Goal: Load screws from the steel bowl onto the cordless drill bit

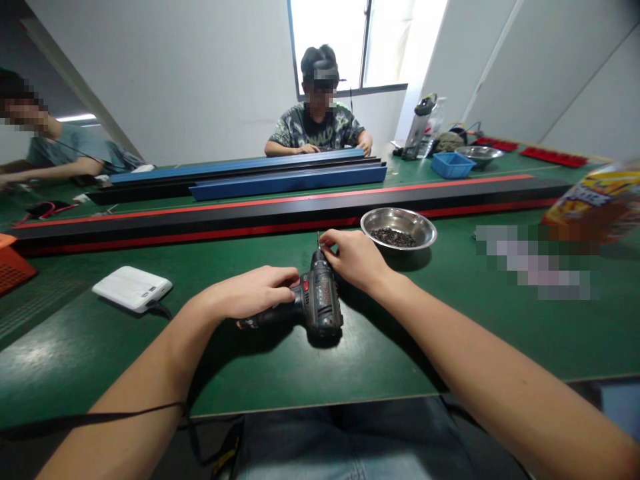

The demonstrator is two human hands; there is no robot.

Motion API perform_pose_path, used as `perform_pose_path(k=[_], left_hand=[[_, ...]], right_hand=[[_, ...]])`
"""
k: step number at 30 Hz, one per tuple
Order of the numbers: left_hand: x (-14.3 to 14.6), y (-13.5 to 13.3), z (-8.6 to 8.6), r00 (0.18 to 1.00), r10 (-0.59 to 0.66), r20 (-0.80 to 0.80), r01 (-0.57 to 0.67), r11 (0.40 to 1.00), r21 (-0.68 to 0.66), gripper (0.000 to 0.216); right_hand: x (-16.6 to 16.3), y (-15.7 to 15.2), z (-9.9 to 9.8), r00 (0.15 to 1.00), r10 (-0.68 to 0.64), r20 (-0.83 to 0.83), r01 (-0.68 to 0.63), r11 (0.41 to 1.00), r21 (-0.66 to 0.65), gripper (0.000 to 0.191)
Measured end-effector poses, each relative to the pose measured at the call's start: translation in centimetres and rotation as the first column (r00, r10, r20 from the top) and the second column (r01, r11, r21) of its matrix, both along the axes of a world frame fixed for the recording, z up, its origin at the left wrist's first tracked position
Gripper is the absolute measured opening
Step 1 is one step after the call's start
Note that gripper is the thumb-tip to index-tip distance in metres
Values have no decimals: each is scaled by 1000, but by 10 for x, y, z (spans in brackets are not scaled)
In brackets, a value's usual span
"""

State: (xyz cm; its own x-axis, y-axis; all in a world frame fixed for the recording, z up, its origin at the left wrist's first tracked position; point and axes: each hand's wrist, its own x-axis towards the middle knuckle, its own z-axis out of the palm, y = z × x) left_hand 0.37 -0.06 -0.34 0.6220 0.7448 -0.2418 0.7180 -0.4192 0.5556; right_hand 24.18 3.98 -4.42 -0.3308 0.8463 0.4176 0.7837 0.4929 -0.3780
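Head view: green table [380, 363] beneath drill [323, 303]; pale walls [200, 80], window [390, 47].

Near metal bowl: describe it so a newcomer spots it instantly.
On the green table, find the long black-and-red bar. On its near side, right of the right hand, sits the shiny bowl. Small dark pieces lie inside; the other bowl is beyond the bar.

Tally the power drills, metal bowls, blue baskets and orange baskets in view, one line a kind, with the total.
Power drill: 1
Metal bowls: 2, the nearer bowl and the farther bowl
Blue basket: 1
Orange basket, cut off by the frame's edge: 1
Total: 5
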Motion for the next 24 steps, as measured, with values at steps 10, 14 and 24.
perform_pose_path(k=[10,14,24], left_hand=[[0,1,-1,1000,-13,6,13,1000,4,32],[0,1,-1,1000,-1,4,1,1000,-7,33],[0,0,0,1000,-3,2,3,999,-43,32]], right_hand=[[0,1,-1,1000,5,-6,-5,1000,19,20],[1,1,-2,1000,9,-10,-8,1000,14,20],[0,0,-1,1000,6,-14,-6,1000,6,20]])
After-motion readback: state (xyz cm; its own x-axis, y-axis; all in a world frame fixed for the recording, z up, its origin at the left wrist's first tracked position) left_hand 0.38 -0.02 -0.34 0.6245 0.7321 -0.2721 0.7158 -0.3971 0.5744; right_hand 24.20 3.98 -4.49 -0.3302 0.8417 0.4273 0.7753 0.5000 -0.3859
